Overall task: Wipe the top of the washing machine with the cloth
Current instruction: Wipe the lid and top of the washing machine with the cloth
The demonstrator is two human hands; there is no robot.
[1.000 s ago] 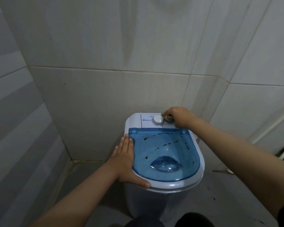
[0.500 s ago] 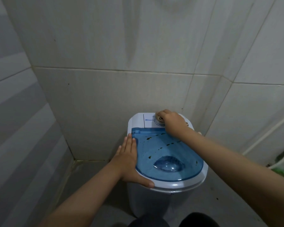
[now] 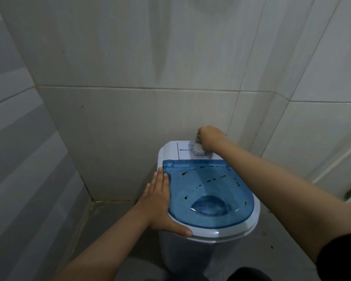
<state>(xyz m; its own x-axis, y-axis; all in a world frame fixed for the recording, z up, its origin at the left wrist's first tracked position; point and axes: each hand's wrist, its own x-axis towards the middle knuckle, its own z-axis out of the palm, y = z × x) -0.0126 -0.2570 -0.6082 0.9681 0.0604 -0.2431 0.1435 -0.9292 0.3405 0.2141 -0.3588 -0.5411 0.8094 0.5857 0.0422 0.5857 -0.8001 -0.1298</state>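
Small white washing machine [image 3: 209, 252] stands in the tiled corner, its top a see-through blue lid [image 3: 207, 191] with dark specks and streaks, and a white control strip with a round dial [image 3: 199, 152] along the back edge. Your left hand [image 3: 160, 201] lies flat and spread, fingers together, on the lid's left rim, thumb along the front. Your right hand [image 3: 209, 137] is fisted on a bunched cloth [image 3: 198, 136], barely visible, at the back strip just behind the dial.

Dim, flat, cool-grey light, source not visible. Small glare spot on blue lid [image 3: 197, 208] below right hand [image 3: 210, 138]. Wide-angle bending at edges; slight softness toward corners, centre reasonably sharp.
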